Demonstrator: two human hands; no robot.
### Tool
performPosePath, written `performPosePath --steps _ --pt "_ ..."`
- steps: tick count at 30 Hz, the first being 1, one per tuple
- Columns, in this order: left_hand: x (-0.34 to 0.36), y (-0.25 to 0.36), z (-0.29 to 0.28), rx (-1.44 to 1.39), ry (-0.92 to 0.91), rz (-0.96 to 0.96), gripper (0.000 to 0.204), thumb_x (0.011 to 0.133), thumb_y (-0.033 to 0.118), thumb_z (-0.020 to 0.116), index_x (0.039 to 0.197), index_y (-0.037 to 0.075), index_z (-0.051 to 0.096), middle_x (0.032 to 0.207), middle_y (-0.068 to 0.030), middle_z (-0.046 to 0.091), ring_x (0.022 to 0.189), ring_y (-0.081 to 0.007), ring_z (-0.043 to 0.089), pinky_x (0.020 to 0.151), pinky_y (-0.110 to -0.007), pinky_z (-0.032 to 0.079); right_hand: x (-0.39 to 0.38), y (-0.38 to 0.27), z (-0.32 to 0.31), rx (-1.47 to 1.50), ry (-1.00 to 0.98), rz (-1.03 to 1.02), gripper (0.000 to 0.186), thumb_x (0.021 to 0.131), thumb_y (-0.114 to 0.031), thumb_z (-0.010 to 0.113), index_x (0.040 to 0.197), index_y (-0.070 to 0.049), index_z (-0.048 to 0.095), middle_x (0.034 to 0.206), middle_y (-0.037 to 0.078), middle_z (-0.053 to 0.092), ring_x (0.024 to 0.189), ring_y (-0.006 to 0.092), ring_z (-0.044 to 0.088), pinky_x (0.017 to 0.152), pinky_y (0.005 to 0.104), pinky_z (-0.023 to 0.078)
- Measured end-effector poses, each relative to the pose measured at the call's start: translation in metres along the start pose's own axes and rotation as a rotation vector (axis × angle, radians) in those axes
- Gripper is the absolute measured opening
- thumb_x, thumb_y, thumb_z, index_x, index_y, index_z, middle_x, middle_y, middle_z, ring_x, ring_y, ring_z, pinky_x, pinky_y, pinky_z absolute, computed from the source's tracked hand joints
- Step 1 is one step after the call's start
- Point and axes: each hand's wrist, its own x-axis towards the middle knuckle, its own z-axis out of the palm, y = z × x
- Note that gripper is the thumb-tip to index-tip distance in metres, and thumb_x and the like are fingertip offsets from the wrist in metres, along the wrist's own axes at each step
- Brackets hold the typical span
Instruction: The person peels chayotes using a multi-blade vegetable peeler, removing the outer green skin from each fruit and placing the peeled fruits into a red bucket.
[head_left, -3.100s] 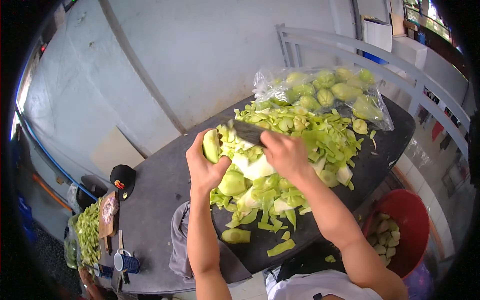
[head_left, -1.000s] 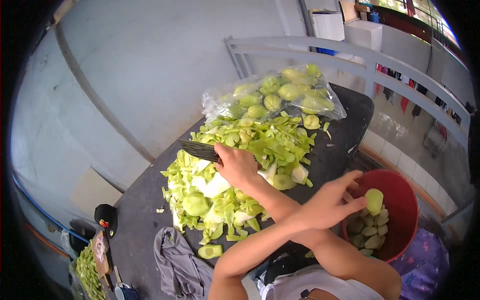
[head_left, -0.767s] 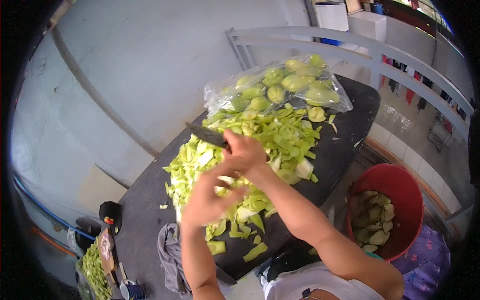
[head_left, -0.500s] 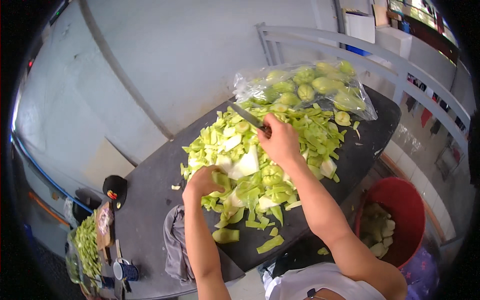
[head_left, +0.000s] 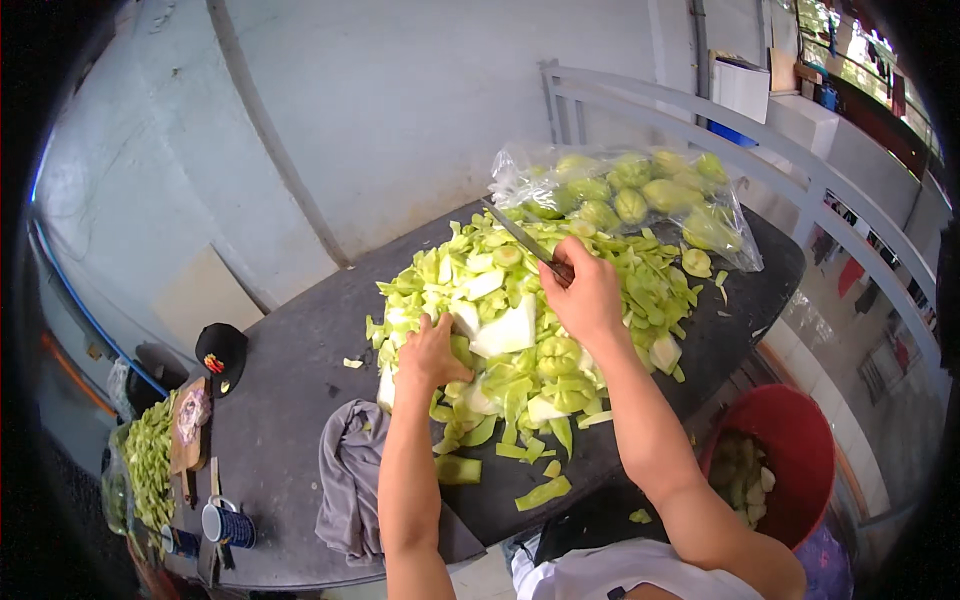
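Note:
With my right hand (head_left: pixel 585 290) I grip a broad knife (head_left: pixel 517 228), its blade angled up and left over a heap of pale green peels and white pieces (head_left: pixel 500 330) on the dark table (head_left: pixel 280 440). My left hand (head_left: pixel 432 355) is in the near left of the heap, fingers curved around a green chayote (head_left: pixel 458 350), partly hidden by them. Whole green chayotes (head_left: pixel 640 195) lie in a clear plastic bag just behind the heap.
A red bucket (head_left: pixel 805 460) holding peeled pieces stands at right below the table edge. Grey cloth (head_left: pixel 350 480), a black cap (head_left: pixel 222 355), mugs (head_left: pixel 228 522), a cutting board (head_left: pixel 188 440) and more green strips (head_left: pixel 150 460) are at left. A railing (head_left: pixel 820 195) runs behind.
My left hand held a chayote, moved over the red bucket with a peeled one, then came back empty and reached down into the heap. The knife has moved up and right.

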Motion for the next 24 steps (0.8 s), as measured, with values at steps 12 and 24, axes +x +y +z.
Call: performPosePath --steps 12,24 --pt "0.016 -0.052 0.003 -0.957 0.091 -0.08 0.079 0.073 0.038 0.067 0.141 0.002 0.047 0.117 -0.0199 0.065 0.098 -0.0296 0.065 0.076 -0.04 0.053 -0.003 -0.007 -0.011 0.078 0.055 -0.095 0.02 0.088 -0.015 0.07 0.083 -0.003 0.055 0.061 0.011 0.062 0.053 0.0257 0.061 0.052 0.0365 0.045" --pt "0.002 -0.028 -0.036 -2.381 0.096 0.411 0.069 0.077 0.058 0.058 0.121 0.006 0.059 0.111 -0.0132 0.064 0.093 -0.0286 0.066 0.069 -0.045 0.055 -0.02 -0.027 0.014 0.681 -0.654 0.236 0.032 0.101 -0.028 0.058 0.082 -0.003 0.051 0.053 0.001 0.052 0.044 0.0098 0.051 0.043 0.0295 0.041"
